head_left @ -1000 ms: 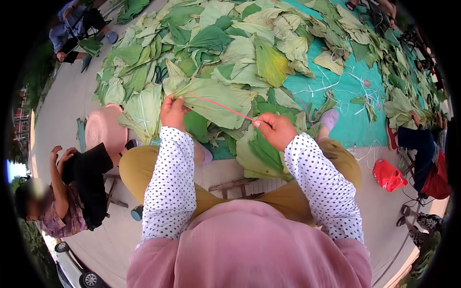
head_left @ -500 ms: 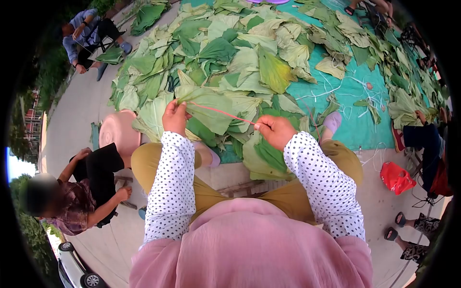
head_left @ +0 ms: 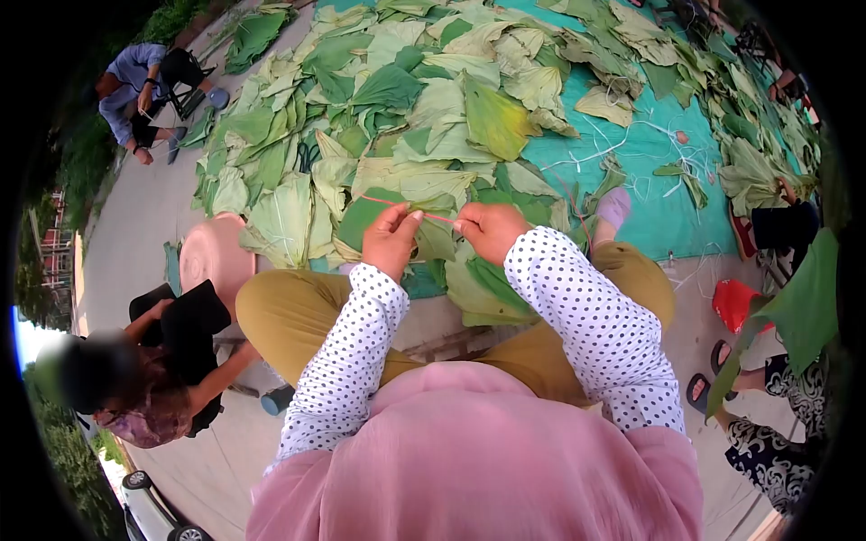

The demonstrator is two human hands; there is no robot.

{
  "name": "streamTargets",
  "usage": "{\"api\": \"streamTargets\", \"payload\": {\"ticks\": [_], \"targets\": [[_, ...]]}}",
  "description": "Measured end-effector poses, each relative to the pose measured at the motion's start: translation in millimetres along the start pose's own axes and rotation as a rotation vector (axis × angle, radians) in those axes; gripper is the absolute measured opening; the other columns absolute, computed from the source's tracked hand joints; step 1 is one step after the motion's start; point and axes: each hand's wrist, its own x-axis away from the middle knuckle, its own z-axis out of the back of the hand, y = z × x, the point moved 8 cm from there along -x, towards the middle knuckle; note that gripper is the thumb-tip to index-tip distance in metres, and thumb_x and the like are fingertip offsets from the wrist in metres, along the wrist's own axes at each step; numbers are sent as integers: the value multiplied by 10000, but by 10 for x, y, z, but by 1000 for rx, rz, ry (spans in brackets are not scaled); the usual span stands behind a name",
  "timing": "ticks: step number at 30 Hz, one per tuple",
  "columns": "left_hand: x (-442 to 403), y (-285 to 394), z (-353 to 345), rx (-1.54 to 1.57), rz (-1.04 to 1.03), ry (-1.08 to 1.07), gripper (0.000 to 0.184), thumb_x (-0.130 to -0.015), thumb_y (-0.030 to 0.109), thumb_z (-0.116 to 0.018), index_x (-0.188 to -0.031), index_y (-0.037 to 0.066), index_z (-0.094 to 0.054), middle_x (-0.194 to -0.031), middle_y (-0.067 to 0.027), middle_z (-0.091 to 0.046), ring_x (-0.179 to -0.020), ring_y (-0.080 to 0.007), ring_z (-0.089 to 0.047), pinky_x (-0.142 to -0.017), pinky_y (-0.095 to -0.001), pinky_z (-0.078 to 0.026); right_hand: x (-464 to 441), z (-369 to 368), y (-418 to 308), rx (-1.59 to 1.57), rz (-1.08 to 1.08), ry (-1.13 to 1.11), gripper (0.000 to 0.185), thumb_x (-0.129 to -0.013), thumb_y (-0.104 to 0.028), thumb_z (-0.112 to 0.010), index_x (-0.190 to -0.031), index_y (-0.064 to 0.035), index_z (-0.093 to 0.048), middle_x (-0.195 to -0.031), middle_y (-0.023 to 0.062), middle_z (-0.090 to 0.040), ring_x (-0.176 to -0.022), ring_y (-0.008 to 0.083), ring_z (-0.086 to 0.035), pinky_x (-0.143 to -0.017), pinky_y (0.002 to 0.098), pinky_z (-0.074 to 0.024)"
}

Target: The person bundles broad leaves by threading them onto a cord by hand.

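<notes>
Between my two hands runs a thin pink string (head_left: 438, 217), held close to the body. My left hand (head_left: 393, 238) pinches it with thumb and finger, and a loose end sticks out to the upper left. My right hand (head_left: 492, 231) grips it a short way to the right, thumb against the fingertips. A green leaf (head_left: 365, 216) lies just behind my left hand. Beyond both hands spreads a large pile of broad green leaves (head_left: 388, 87), one of them partly yellow (head_left: 494, 122).
A teal sheet (head_left: 667, 225) lies under the leaves, with white strings (head_left: 631, 144) on it. At left are a pink tub (head_left: 216, 255) and a seated person (head_left: 185, 361). A red bag (head_left: 735, 305) and a person's sandalled feet (head_left: 708, 374) are at right.
My left hand has moved right, closer to my right hand, and the string between them is shorter. The leaf is no longer in my left hand. At right, a large green leaf has appeared.
</notes>
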Motion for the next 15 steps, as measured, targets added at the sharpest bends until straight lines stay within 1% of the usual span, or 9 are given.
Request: {"api": "streamTargets", "payload": {"ticks": [1, 4, 5, 6, 7, 9, 10, 12, 15], "targets": [[69, -64, -105, 3, 5, -6, 265, -870, 131, -636, -1108, 19, -601, -910, -18, -632, -748, -69, -549, -637, -227, -461, -2, -30, 38, 10, -22, -14, 218, -887, -259, -564, -894, -48, -615, -725, 170, -602, -656, 335, -577, -616, 401, -456], [263, -43, -501, -40, -233, -209, 274, -888, 79, -592, -1145, -13, -572, -989, -31, -632, -870, -76, -561, -758, -206, -447, -12, -169, 131, 97, 24, -23, 207, -869, -259, -574, -910, -62, -623, -728, 176, -603, -700, 351, -597, -646, 428, -467], [283, -50, -504, -36, -228, -208, 274, -888, 79, -592, -1145, -13, -572, -989, -31, -632, -870, -76, -561, -758, -206, -447, -19, -190, 151, 178, 51, -17, 210, -861, -262, -577, -910, -64, -627, -741, 178, -607, -731, 353, -604, -667, 434, -472], [291, -94, -484, 7, -174, -197, 277, -891, 62, -573, -1158, -11, -564, -997, -33, -629, -866, -80, -564, -760, -211, -448, -28, -207, 211, 259, 46, -27, 191, -838, -217, -604, -963, -72, -615, -911, 164, -619, -871, 343, -598, -732, 432, -479], [318, -72, -469, 50, -119, -185, 282, -894, 45, -554, -1172, -8, -557, -1005, -36, -627, -863, -83, -567, -762, -215, -450, 8, -155, 143, 261, 41, -29, 191, -838, -217, -604, -963, -72, -615, -911, 164, -619, -871, 343, -598, -732, 432, -479], [273, -57, -359, 35, -99, -192, 313, -885, 4, -494, -1195, -8, -541, -1015, -45, -623, -884, -94, -567, -775, -231, -452, 115, 215, -207, 223, 120, 240, 237, -827, -129, -615, -1055, -72, -584, -1098, 137, -572, -988, 331, -564, -797, 408, -479], [243, -24, -344, 32, -113, -244, 338, -883, -6, -467, -1215, -12, -528, -1045, -56, -614, -915, -110, -569, -793, -245, -461, 120, 201, -220, 227, 114, 237, 237, -827, -129, -615, -1055, -72, -584, -1098, 137, -572, -988, 331, -564, -797, 408, -479], [277, -20, -356, -7, -124, -302, 364, -874, -10, -429, -1226, -19, -521, -1085, -77, -604, -949, -146, -581, -806, -273, -481, 123, 77, -370, -45, 331, 92, 329, -814, -39, -608, -1136, -78, -549, -1147, 121, -532, -1014, 315, -554, -824, 387, -480], [201, -58, -376, -46, -53, -360, 365, -868, -7, -430, -1217, -17, -533, -1092, -79, -602, -951, -157, -584, -808, -270, -479, 100, 1, -364, -130, 423, 35, 336, -818, -5, -588, -1145, -71, -551, -1099, 125, -543, -982, 296, -565, -817, 361, -482]]}}
